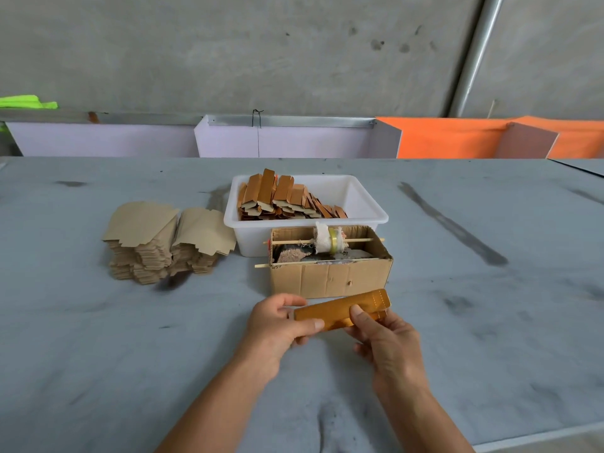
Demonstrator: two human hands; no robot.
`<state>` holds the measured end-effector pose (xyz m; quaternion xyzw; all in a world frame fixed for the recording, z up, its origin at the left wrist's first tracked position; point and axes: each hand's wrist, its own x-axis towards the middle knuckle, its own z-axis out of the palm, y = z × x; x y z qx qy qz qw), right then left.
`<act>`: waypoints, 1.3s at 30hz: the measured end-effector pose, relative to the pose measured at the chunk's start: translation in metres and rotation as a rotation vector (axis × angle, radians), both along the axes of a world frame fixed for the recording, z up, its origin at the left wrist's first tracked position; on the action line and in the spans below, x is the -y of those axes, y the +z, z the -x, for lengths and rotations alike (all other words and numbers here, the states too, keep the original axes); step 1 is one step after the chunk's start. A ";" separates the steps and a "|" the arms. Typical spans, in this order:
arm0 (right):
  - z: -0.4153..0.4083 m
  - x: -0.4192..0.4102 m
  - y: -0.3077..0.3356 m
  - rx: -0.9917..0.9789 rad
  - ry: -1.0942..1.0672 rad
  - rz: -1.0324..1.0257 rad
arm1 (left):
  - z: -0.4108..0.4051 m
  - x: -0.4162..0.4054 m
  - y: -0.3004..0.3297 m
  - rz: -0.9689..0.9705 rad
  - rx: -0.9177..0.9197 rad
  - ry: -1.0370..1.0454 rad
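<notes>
A long, flat golden-brown cardboard sleeve (340, 309) is held just above the grey table, in front of a small cardboard box. My left hand (277, 325) grips its left end, thumb on top and fingers underneath. My right hand (385, 341) pinches the right part, thumb pressed on the upper face. The sleeve's right end sticks out past my right hand and shows a dotted fold line.
A brown cardboard box (330, 279) holds rags and a wrapped tape roll (330, 240) on a wooden stick. Behind it a white plastic tub (369, 207) holds several folded golden sleeves (281, 197). A stack of flat tan cardboard blanks (163, 240) lies at left.
</notes>
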<state>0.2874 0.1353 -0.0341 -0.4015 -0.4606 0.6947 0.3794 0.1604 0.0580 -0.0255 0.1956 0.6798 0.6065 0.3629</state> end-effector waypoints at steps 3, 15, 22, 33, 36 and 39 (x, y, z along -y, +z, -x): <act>0.006 -0.001 0.001 -0.043 -0.084 0.068 | -0.009 -0.005 -0.003 -0.191 0.333 0.139; 0.018 0.010 0.006 -0.092 -0.038 0.151 | -0.026 -0.012 -0.003 -0.277 0.551 0.274; 0.015 0.008 0.010 -0.072 0.031 0.143 | -0.018 -0.012 0.000 -0.284 0.511 0.276; 0.018 0.001 0.021 -0.050 0.025 0.226 | -0.014 -0.011 -0.001 -0.370 0.584 0.217; 0.019 0.000 0.023 -0.038 0.021 0.233 | -0.012 -0.013 -0.001 -0.348 0.566 0.193; 0.019 -0.002 0.023 -0.013 0.018 0.224 | -0.010 -0.015 -0.002 -0.336 0.544 0.175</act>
